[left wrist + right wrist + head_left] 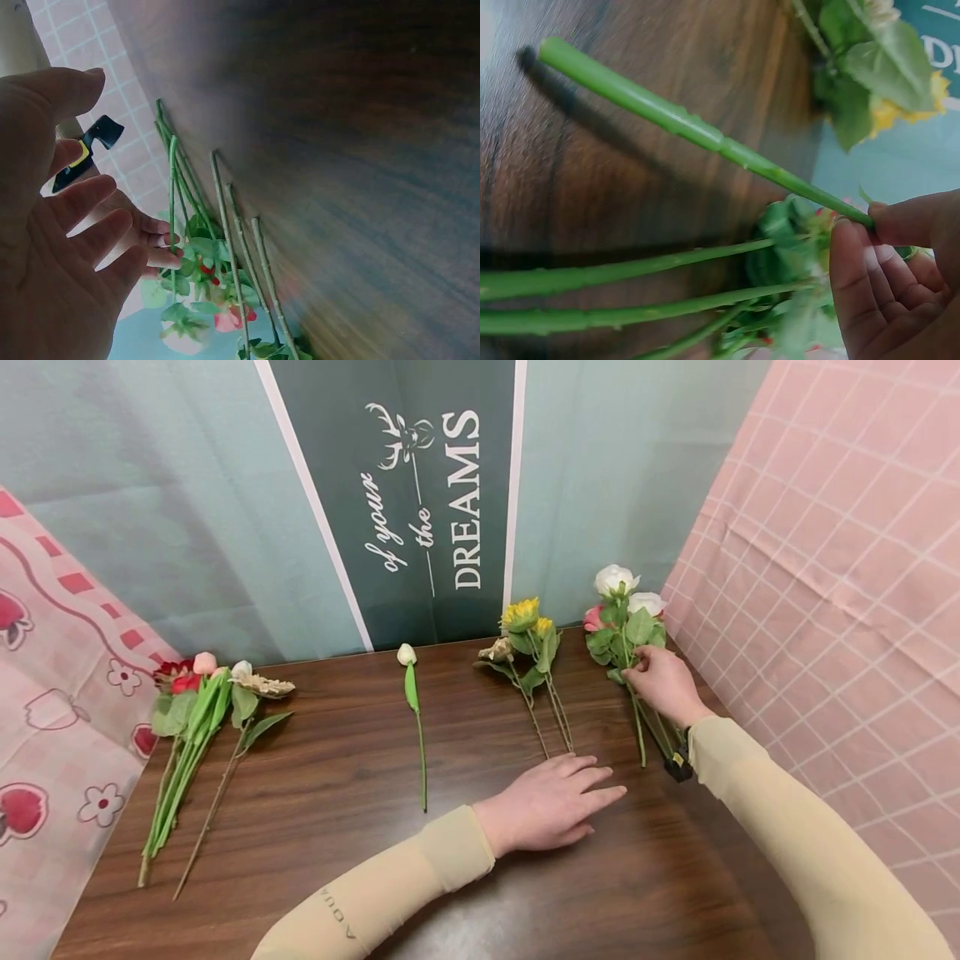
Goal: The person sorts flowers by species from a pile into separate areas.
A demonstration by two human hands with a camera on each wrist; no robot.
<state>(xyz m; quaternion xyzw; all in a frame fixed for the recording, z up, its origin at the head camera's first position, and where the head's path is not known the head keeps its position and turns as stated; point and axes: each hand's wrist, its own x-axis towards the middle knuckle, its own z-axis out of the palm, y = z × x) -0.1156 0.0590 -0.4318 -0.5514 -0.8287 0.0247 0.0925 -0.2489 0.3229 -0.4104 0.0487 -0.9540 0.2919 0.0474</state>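
Note:
My right hand (pixel 663 683) pinches the green stem (pixel 671 118) of a white rose (pixel 615 579) between thumb and index finger, at the table's right side. The stem's lower end is raised, with its shadow on the wood in the right wrist view. Under and beside it lie a second white rose (pixel 647 603) and a pink rose (pixel 593 618), their stems (pixel 615 274) running close together. My left hand (pixel 551 802) is spread palm down with loosely straight fingers, holding nothing. Just beyond its fingertips end the stems of yellow sunflowers (pixel 520 612) and a beige flower (pixel 497 650).
A single white tulip (pixel 407 654) lies mid-table. At the left lie red flowers (pixel 185 682), a pink tulip (pixel 205 662) and a tan flower (pixel 267 685) with long stems. Behind the brown table (pixel 337 843) hangs a green curtain (pixel 600 468); pink checked cloth (pixel 847 568) borders the right.

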